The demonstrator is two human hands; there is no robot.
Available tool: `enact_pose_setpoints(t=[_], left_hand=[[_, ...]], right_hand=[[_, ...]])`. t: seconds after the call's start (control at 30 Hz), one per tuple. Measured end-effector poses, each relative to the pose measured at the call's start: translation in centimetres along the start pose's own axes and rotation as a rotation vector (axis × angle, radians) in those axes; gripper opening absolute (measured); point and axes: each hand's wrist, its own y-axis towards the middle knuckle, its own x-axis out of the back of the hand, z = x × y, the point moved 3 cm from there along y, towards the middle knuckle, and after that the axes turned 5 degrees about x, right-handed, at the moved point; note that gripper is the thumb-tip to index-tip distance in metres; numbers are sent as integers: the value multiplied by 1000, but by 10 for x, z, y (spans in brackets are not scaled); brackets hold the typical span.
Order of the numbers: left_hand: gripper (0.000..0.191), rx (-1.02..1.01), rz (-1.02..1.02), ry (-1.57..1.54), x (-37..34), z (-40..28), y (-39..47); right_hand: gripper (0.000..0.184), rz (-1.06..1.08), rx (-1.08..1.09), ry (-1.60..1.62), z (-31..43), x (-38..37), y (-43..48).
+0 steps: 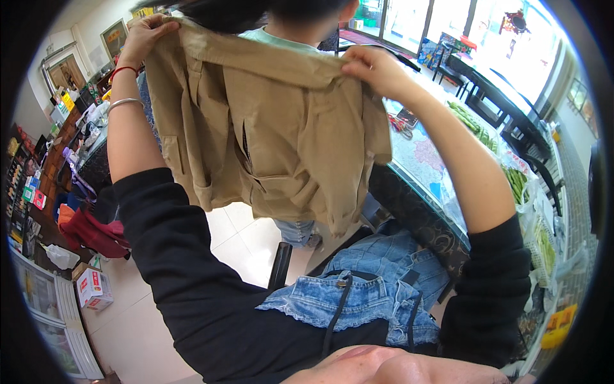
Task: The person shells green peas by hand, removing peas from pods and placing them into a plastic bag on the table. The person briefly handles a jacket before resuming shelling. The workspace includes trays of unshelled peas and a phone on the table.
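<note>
A khaki jacket [273, 125] hangs spread out between my two raised hands. My left hand [146, 38] pinches it near its upper left corner; a red cord and a silver bangle circle that wrist. My right hand [369, 67] grips the upper edge on the other side. Just beyond the cloth stands a person [297, 29] turned away from me, in a pale green top and blue jeans [293, 233]. The jacket hides most of that person's back. A cargo-style pocket and a dark slit show on the hanging cloth.
On my right a glass-topped table [417, 153] bears green vegetables [472, 125] and plastic bags [520, 185]. Dark chairs [451, 67] stand farther back. To my left are a cluttered counter [62, 137], a dark red garment [93, 230], a cardboard carton [93, 288] and a glass-fronted cabinet [50, 317].
</note>
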Motion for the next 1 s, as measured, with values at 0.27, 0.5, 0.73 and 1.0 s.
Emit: enact_pose_setpoints(t=[0.27, 0.5, 0.73, 1.0], left_hand=[[54, -26, -349, 181, -31, -2, 26], [54, 274, 40, 261, -16, 40, -10], [49, 225, 256, -23, -10, 20, -29], [47, 291, 297, -10, -27, 35, -36]], right_hand=[[32, -390, 354, -81, -37, 23, 47], [66, -27, 43, -49, -23, -4, -5], [65, 102, -261, -101, -40, 23, -54], [53, 288, -311, -134, -40, 39, -81]])
